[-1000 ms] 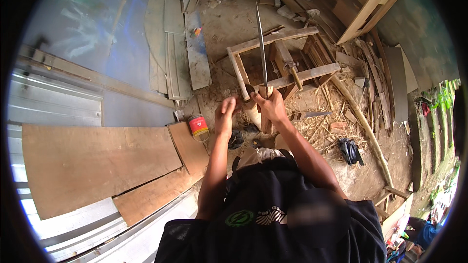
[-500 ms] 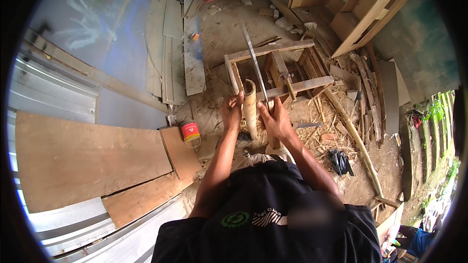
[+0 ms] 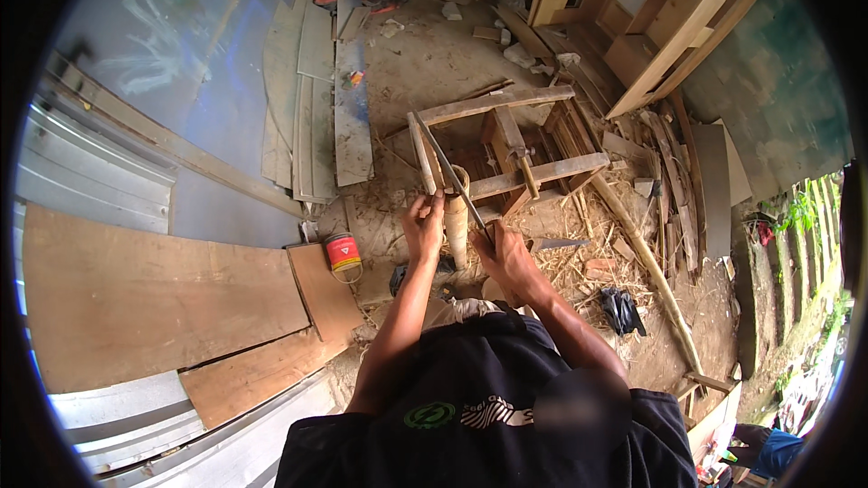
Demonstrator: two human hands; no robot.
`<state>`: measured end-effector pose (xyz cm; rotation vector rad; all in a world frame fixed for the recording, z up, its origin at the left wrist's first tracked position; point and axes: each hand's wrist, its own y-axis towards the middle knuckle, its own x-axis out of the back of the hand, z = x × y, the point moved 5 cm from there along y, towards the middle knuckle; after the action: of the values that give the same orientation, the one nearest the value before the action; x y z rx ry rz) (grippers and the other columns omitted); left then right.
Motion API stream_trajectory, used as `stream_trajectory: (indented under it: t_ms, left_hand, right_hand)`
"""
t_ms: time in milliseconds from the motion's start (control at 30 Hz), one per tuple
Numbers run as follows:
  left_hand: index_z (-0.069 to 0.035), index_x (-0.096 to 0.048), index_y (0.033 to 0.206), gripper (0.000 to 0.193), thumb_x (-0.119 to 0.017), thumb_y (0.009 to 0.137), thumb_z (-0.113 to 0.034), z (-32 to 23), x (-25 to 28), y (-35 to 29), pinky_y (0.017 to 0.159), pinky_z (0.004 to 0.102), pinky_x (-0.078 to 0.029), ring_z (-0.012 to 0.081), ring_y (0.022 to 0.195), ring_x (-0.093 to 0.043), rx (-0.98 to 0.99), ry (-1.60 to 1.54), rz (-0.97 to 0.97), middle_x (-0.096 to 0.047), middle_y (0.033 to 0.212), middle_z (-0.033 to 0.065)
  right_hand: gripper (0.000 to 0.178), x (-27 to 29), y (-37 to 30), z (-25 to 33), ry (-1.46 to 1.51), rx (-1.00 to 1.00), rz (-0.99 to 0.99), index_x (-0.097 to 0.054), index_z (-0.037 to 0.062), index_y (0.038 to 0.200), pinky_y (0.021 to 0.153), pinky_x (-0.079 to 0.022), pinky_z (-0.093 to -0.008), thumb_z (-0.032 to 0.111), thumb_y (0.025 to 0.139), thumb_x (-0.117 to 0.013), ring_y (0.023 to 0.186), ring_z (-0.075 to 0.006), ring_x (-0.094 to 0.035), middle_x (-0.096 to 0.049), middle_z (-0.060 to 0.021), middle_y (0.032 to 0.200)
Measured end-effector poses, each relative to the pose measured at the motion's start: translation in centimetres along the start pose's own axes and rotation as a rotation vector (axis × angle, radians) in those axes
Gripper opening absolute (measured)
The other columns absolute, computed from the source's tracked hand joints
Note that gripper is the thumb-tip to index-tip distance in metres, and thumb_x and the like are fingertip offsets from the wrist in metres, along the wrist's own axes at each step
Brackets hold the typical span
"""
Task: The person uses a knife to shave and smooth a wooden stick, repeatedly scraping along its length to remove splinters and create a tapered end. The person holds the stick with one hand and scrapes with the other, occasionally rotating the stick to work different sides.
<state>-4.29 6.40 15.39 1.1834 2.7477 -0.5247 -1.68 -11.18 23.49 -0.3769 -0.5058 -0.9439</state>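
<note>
Long blade slants across the mouth of a bamboo tube between two hands

The bamboo tube sits just outside the near left corner of the wooden frame, which lies on the earth floor. The left hand is just to the left of the tube, the right hand just to its right and lower down. The left is nearer to the tube's open end: its fingers are curled and drawn close together beside that rim, though I cannot tell whether they grip it. The right hand is closed round the grip end of the long blade.

The blade points forward and to the left, its long axis running obliquely from the right hand over the tube's mouth to the frame's far left corner, where the tip overlaps the wood in view. Whether its edge touches the bamboo cannot be made out.

The tube's long axis runs almost straight away from the person, hollow end outermost; how far it tilts, and what its lower end rests on, is unclear.

A hammer-like tool lies across the frame's near edge, right of the tube, with wood shavings on the floor below.
</note>
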Motion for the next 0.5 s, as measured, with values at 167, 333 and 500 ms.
stream_trajectory:
  t_ms: [167, 333, 500]
  left_hand:
    - [-0.002, -0.06, 0.091, 0.026, -0.069, 0.09, -0.026, 1.2, 0.3, 0.4, 0.078, 0.0258, -0.054, 0.0073, 0.083, -0.056, -0.035, -0.031, -0.004, -0.057, 0.084, -0.0014]
    - [-0.001, -0.06, 0.099, 0.022, -0.063, 0.094, -0.022, 2.3, 0.2, 0.5, 0.084, 0.026, -0.053, 0.0094, 0.091, -0.058, -0.105, -0.102, 0.054, -0.06, 0.094, 0.0021]
    - [0.0, -0.061, 0.099, 0.021, -0.06, 0.095, -0.022, 2.4, -0.1, -0.5, 0.081, 0.0255, -0.046, 0.0091, 0.088, -0.057, -0.199, -0.037, 0.059, -0.063, 0.092, 0.0029]
  right_hand:
    - [0.037, -0.2, -0.2, -0.5, 0.024, 0.022, -0.001, -0.046, -0.0066, 0.087, 0.056, -0.042, -0.0478, 0.027, 0.092, -0.061, 0.059, -0.0423, -0.056, -0.056, -0.0268, 0.067]
    - [0.034, -0.2, -0.3, -0.6, -0.069, 0.161, -0.086, -0.046, -0.007, 0.086, 0.053, -0.043, -0.0465, 0.024, 0.094, -0.059, 0.057, -0.0402, -0.056, -0.056, -0.0265, 0.067]
    - [0.034, 1.0, 0.0, 1.9, 0.012, 0.165, -0.038, -0.046, -0.0047, 0.088, 0.046, -0.041, -0.0412, 0.026, 0.096, -0.057, 0.048, -0.0252, -0.052, -0.053, -0.0162, 0.058]
